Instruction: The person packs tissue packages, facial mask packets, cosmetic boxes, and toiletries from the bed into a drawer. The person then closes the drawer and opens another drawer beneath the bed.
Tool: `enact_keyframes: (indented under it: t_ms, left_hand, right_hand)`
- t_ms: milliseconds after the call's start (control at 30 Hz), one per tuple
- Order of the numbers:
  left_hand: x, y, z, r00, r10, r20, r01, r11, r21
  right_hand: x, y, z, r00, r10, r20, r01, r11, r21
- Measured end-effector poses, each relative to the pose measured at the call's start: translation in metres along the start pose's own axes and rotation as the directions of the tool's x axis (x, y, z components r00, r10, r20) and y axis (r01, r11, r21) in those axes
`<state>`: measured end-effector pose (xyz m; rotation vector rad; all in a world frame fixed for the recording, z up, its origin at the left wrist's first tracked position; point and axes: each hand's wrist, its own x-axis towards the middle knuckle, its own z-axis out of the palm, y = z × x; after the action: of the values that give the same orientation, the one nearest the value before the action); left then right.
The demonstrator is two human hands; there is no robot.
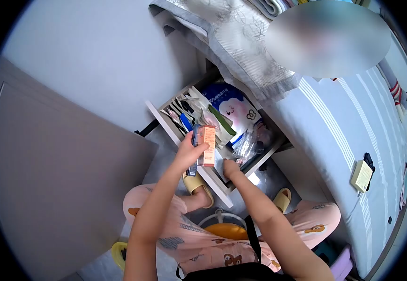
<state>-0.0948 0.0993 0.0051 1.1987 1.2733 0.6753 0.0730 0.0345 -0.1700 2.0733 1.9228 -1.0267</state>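
Note:
My left hand (190,153) is closed around a small orange box (207,145), held above the front of a pulled-out drawer (217,183). A dark blue, narrow package (192,169) is pressed beside the box in the same hand. Inside the drawer's front right corner is my right hand (230,168), fingers curled downward; what they grip, if anything, is hidden. Near it lie crumpled clear plastic bags (249,146). Behind them is a blue and white pack with a smiling cartoon face (235,108), and several flat packets (181,107) stand along the left side.
A bed with a striped grey-blue sheet (302,126) borders the drawer on the right, with a pale yellow box (362,176) on it. A grey panel (63,178) stands at left. My knees and yellow slippers (283,200) flank the drawer. A blurred oval covers the upper right.

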Motion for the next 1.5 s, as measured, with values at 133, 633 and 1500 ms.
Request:
enact_keyframes:
  t_ms: [133, 633, 1500]
  left_hand:
    - [0.001, -0.001, 0.013, 1.000, -0.001, -0.030, 0.004, 0.994, 0.110]
    - [-0.001, 0.002, 0.031, 0.991, -0.124, -0.047, 0.115, 0.980, -0.162]
    - [0.006, -0.029, 0.053, 0.967, 0.251, -0.034, -0.235, 0.939, 0.251]
  right_hand:
    - [-0.015, 0.003, -0.016, 0.956, 0.023, -0.291, 0.152, 0.811, 0.565]
    - [-0.061, 0.008, -0.055, 0.983, -0.077, -0.169, 0.158, 0.825, 0.543]
    - [-0.066, -0.017, -0.074, 0.978, 0.062, -0.197, -0.033, 0.988, 0.150]
